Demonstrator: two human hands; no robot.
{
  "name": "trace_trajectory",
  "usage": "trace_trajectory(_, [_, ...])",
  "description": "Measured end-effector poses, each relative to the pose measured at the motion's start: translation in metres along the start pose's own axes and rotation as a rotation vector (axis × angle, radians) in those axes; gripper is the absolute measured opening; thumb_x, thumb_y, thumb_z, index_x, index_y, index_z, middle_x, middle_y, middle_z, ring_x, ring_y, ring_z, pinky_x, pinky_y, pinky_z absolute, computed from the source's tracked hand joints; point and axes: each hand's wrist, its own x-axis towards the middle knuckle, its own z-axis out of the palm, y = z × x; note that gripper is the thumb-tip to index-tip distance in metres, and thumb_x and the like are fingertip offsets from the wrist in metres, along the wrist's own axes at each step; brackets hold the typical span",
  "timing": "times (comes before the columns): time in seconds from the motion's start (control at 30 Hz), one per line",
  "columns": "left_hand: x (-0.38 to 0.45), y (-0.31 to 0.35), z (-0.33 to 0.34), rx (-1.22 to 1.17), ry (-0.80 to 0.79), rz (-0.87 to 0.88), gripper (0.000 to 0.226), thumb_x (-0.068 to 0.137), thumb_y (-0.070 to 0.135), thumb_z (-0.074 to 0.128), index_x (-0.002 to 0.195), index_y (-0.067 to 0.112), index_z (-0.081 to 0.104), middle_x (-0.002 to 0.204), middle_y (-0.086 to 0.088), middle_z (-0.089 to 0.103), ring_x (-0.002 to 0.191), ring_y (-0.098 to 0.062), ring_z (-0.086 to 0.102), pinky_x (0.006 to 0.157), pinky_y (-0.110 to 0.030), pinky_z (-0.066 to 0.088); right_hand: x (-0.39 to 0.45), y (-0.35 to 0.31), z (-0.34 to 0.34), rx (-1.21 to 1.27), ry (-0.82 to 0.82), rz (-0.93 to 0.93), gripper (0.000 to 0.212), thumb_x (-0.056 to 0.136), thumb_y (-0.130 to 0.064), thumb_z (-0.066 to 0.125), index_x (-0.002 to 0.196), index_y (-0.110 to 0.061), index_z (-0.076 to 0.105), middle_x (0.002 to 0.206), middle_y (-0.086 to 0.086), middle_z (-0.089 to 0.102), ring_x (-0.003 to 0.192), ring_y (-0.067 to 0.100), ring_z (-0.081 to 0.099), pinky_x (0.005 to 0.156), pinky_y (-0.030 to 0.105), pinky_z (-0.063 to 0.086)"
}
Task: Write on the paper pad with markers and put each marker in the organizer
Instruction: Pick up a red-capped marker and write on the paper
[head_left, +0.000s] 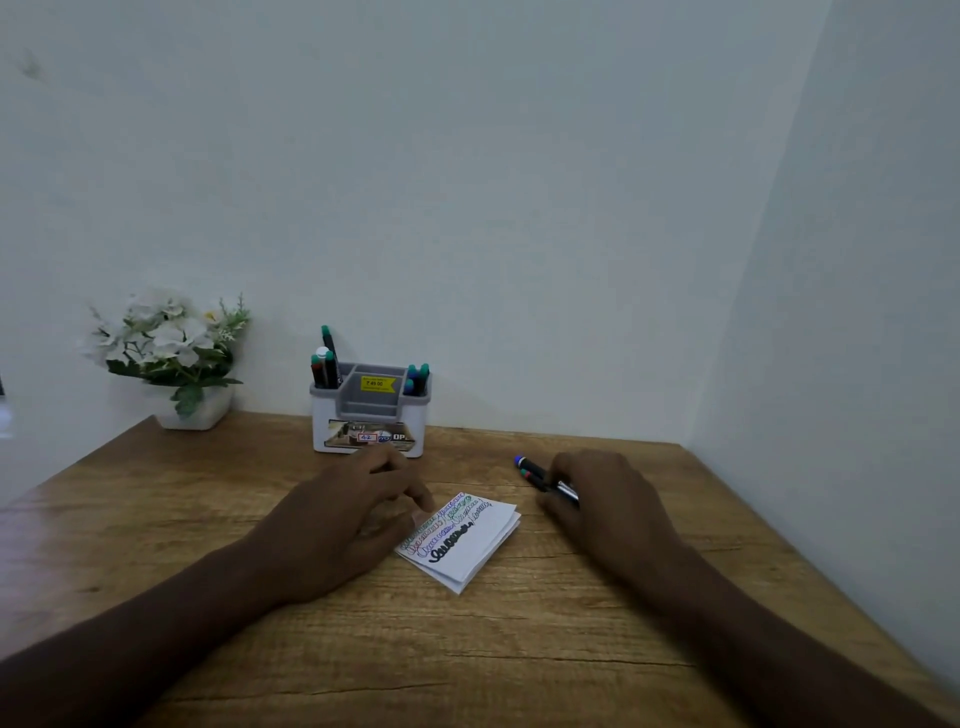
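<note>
A small white paper pad (470, 543) lies at the middle of the wooden desk, with several lines of coloured scribble on it. My left hand (353, 519) rests on the pad's left edge, fingertips pressing it down. My right hand (605, 506) lies to the right of the pad, fingers curled over loose markers (532, 472) lying on the desk; a blue cap end and a green cap end stick out to the left. The white and grey organizer (370, 415) stands behind the pad against the wall, with markers upright in its left and right compartments.
A white pot of artificial white flowers (171, 353) stands at the desk's back left corner. Walls close the desk (467, 649) at the back and on the right. Bare wood lies in front of the pad.
</note>
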Motion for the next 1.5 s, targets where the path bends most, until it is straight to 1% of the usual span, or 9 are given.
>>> trace_trajectory(0.3, [-0.002, 0.002, -0.002, 0.014, 0.024, 0.041, 0.015, 0.102, 0.047, 0.056, 0.115, 0.053, 0.062, 0.12, 0.03, 0.05, 0.108, 0.004, 0.056, 0.078, -0.029, 0.056, -0.007, -0.012, -0.003, -0.145, 0.032, 0.054, 0.03, 0.103, -0.048, 0.057, 0.114, -0.023, 0.068, 0.119, 0.003, 0.061, 0.108, 0.023, 0.059, 0.088, 0.037, 0.05])
trace_trajectory(0.47, [-0.004, 0.016, -0.007, -0.107, 0.131, 0.007, 0.021, 0.104, 0.048, 0.048, 0.12, 0.049, 0.062, 0.111, 0.029, 0.06, 0.104, -0.002, 0.062, 0.074, -0.023, 0.051, -0.031, -0.04, -0.024, 0.594, 0.284, -0.127, 0.016, 0.108, -0.031, 0.054, 0.098, -0.024, 0.043, 0.083, -0.005, 0.067, 0.077, 0.012, 0.071, 0.062, 0.035, 0.056])
trace_trajectory(0.7, [-0.011, 0.058, -0.002, -0.326, 0.039, 0.086, 0.03, 0.113, 0.036, 0.037, 0.135, 0.041, 0.056, 0.115, 0.024, 0.066, 0.108, -0.004, 0.064, 0.085, -0.015, 0.047, -0.048, -0.063, -0.015, 1.27, 0.102, -0.096, 0.012, 0.099, -0.009, 0.07, 0.111, -0.011, 0.071, 0.089, 0.007, 0.082, 0.081, 0.018, 0.081, 0.077, 0.03, 0.065])
trace_trajectory(0.93, [-0.012, 0.061, 0.008, -0.303, 0.015, 0.079, 0.025, 0.113, 0.029, 0.033, 0.109, 0.047, 0.05, 0.093, 0.019, 0.059, 0.087, -0.011, 0.06, 0.073, -0.014, 0.041, -0.051, -0.065, -0.006, 1.129, 0.1, -0.1, 0.01, 0.099, -0.025, 0.071, 0.103, -0.022, 0.08, 0.079, 0.005, 0.079, 0.07, 0.015, 0.075, 0.068, 0.027, 0.06])
trace_trajectory(1.07, [-0.013, 0.061, 0.005, -0.374, 0.002, 0.056, 0.021, 0.113, 0.029, 0.034, 0.118, 0.036, 0.054, 0.096, 0.017, 0.06, 0.09, -0.014, 0.06, 0.074, -0.016, 0.043, -0.052, -0.066, -0.001, 1.089, 0.126, -0.083, 0.012, 0.097, -0.033, 0.072, 0.103, -0.026, 0.08, 0.084, 0.002, 0.078, 0.072, 0.015, 0.071, 0.067, 0.032, 0.06])
trace_trajectory(1.17, [-0.012, 0.063, 0.002, -0.399, 0.01, 0.028, 0.029, 0.113, 0.028, 0.038, 0.137, 0.039, 0.051, 0.111, 0.021, 0.064, 0.105, -0.008, 0.063, 0.083, -0.017, 0.047, -0.05, -0.065, 0.001, 1.093, 0.098, -0.097, 0.021, 0.095, -0.041, 0.07, 0.108, -0.028, 0.079, 0.091, 0.002, 0.079, 0.079, 0.02, 0.072, 0.071, 0.042, 0.063])
trace_trajectory(1.23, [-0.012, 0.063, 0.002, -0.375, -0.008, 0.014, 0.034, 0.113, 0.036, 0.036, 0.144, 0.036, 0.048, 0.115, 0.025, 0.064, 0.109, -0.002, 0.061, 0.086, -0.013, 0.045, -0.052, -0.067, 0.002, 1.145, 0.055, -0.124, 0.026, 0.094, -0.043, 0.068, 0.11, -0.027, 0.079, 0.098, 0.001, 0.08, 0.082, 0.022, 0.073, 0.072, 0.039, 0.062])
trace_trajectory(1.37, [-0.012, 0.057, 0.0, -0.155, -0.013, 0.002, 0.057, 0.106, 0.062, 0.017, 0.144, 0.034, 0.048, 0.097, 0.023, 0.062, 0.093, 0.0, 0.059, 0.075, -0.014, 0.04, -0.052, -0.072, 0.0, 1.228, 0.008, -0.181, 0.019, 0.097, -0.032, 0.067, 0.107, -0.021, 0.079, 0.097, 0.006, 0.078, 0.07, 0.018, 0.066, 0.069, 0.036, 0.059])
trace_trajectory(1.5, [-0.009, 0.054, 0.0, -0.062, 0.066, 0.047, 0.057, 0.107, 0.06, 0.014, 0.139, 0.032, 0.053, 0.075, 0.021, 0.053, 0.073, -0.003, 0.055, 0.064, -0.014, 0.034, -0.054, -0.075, 0.0, 1.327, -0.012, -0.226, 0.02, 0.097, -0.031, 0.066, 0.107, -0.019, 0.079, 0.095, 0.006, 0.077, 0.069, 0.017, 0.064, 0.071, 0.04, 0.059])
